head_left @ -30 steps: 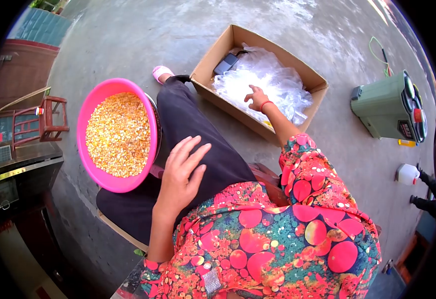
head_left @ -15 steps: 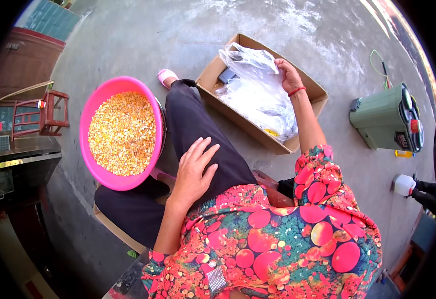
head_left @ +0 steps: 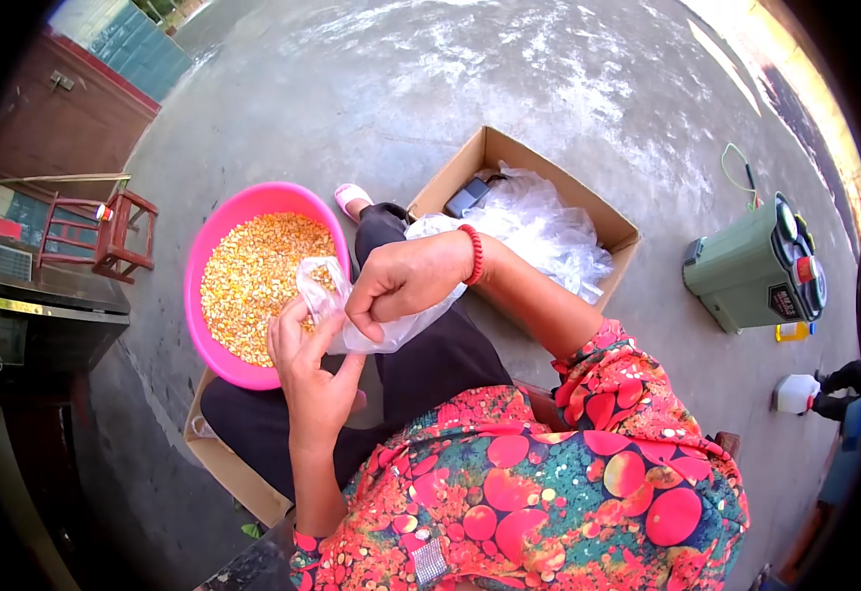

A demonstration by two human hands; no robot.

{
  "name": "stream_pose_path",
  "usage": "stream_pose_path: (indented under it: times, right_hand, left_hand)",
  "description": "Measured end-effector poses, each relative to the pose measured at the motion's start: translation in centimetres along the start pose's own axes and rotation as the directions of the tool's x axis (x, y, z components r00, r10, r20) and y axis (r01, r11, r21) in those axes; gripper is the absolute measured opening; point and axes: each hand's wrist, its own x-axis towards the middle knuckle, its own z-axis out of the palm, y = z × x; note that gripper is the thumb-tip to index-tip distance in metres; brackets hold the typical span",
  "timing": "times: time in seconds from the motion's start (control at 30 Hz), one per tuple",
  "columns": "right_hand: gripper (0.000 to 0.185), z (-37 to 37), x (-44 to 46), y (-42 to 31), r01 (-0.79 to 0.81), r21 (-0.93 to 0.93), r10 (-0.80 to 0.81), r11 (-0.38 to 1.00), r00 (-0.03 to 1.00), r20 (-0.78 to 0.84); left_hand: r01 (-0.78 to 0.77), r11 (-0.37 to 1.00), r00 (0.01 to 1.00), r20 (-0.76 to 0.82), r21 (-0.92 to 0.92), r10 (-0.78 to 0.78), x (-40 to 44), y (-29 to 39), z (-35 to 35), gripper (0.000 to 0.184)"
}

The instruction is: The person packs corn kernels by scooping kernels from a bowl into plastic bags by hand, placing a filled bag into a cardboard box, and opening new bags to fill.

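A clear plastic bag (head_left: 396, 333) is stretched between my two hands, over my lap and the near right rim of a pink basin (head_left: 197, 295). My right hand (head_left: 406, 281), with a red beaded bracelet at the wrist, is closed in a pinch on the bag. My left hand (head_left: 310, 379) has its fingertips at the bag's near left edge, and the thumb stands apart from them. Part of that grip is hidden by the plastic. Loose yellow corn kernels (head_left: 253, 271) fill much of the basin, just beyond my left fingers.
An open cardboard box (head_left: 603, 222) ahead holds more clear plastic bags (head_left: 539, 222) and a dark object (head_left: 467, 197). A green tank (head_left: 746, 271) stands on the right. At left are a red wooden chair (head_left: 125, 236) and a dark cabinet (head_left: 46, 320). Another cardboard box (head_left: 238, 473) lies beneath my leg.
My right hand has brought a plastic bag from the box to the basin's side. My left hand has lifted off my thigh to meet it. The view has shifted slightly.
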Motion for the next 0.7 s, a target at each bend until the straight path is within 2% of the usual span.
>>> stream_pose_path:
  times: [0.03,0.07,0.13,0.2,0.23,0.27,0.3,0.33,0.4,0.43,0.47,0.5,0.53,0.6,0.63,0.67,0.7]
  right_hand:
    - [0.017,-0.2,0.0,-0.2,0.007,0.003,-0.007,1.000,1.000,0.002]
    - [0.017,-0.4,-0.1,-0.4,0.014,0.005,-0.014,1.000,1.000,0.005]
    - [0.016,-0.6,0.0,-1.2,0.001,-0.050,-0.001,0.999,1.000,0.001]
    - [0.016,-0.9,0.3,-1.4,0.006,-0.256,-0.050,0.967,0.985,-0.164]
    - [0.018,-1.0,0.6,-1.6,-0.047,-0.271,-0.011,0.961,0.978,-0.206]
    - [0.018,-1.2,0.7,-1.8,-0.043,-0.289,-0.017,0.956,0.980,-0.199]
    - [0.017,-1.2,0.8,-2.0,-0.010,-0.257,-0.042,0.966,0.980,-0.196]
    - [0.017,-1.1,1.0,-2.1,0.023,-0.225,-0.068,0.974,0.979,-0.192]
    - [0.015,-0.9,1.8,-1.9,0.025,-0.271,-0.081,0.962,0.977,-0.198]
    - [0.014,-0.8,2.3,-1.9,0.060,-0.339,-0.166,0.939,0.941,-0.294]
    - [0.013,-0.8,2.7,-2.0,0.085,-0.407,-0.253,0.909,0.890,-0.380]
    - [0.013,-0.9,3.2,-1.9,0.119,-0.603,-0.429,0.789,0.810,-0.401]
    - [0.013,-0.7,3.4,-2.0,0.126,-0.608,-0.433,0.784,0.812,-0.391]
    - [0.022,0.6,3.7,-3.3,-0.151,-0.655,-0.465,0.741,0.589,-0.661]
    - [0.035,1.4,3.6,-4.2,-0.054,-0.523,-0.363,0.851,0.658,-0.659]
    - [0.052,2.2,3.3,-5.0,-0.134,-0.424,-0.182,0.896,0.759,-0.625]
    - [0.059,3.3,3.6,-5.1,-0.160,-0.417,-0.133,0.895,0.796,-0.590]
  left_hand:
    - [0.012,1.000,0.998,-0.068,0.012,-0.011,-0.2,0.4,-0.3,0.028]
    - [0.008,1.000,0.996,-0.084,0.012,-0.007,-0.4,0.4,-0.8,0.028]
    - [-0.006,0.995,1.000,-0.006,0.099,0.006,-0.9,0.3,-1.8,0.021]
    - [-0.054,0.988,0.997,-0.050,0.147,0.062,-1.1,0.8,-2.1,0.018]
    - [-0.007,0.992,0.999,0.037,-0.125,0.012,-1.3,0.9,-2.2,0.018]
    - [0.061,0.923,0.991,0.136,-0.381,-0.009,-1.5,0.9,-2.2,0.019]
    - [0.013,0.877,0.994,0.099,-0.480,0.040,-1.6,0.7,-1.8,0.018]
    - [0.091,0.795,0.991,0.136,-0.600,-0.011,-2.0,0.1,-1.4,0.017]
    - [0.223,0.533,0.975,0.176,-0.816,-0.138,-2.6,-0.2,-1.0,0.016]
    - [0.211,0.538,0.977,0.162,-0.817,-0.137,-2.4,-0.1,-0.8,0.016]
    - [0.251,0.458,0.960,0.156,-0.853,-0.233,-2.2,0.2,-0.8,0.017]
    - [0.282,0.371,0.931,0.159,-0.885,-0.328,-2.0,0.3,-0.7,0.019]
    - [0.273,0.372,0.932,0.149,-0.887,-0.329,-1.9,-0.1,-0.4,0.019]
    - [0.127,0.346,0.895,-0.043,-0.930,-0.444,-1.7,-1.0,0.3,0.021]
    - [0.067,0.294,0.865,-0.091,-0.954,-0.493,-1.3,-0.9,0.3,0.021]
    - [0.059,0.294,0.863,-0.099,-0.954,-0.495,-0.8,-1.0,0.2,0.021]
    - [0.004,0.359,0.852,-0.185,-0.933,-0.490,-0.4,-1.5,0.2,0.020]
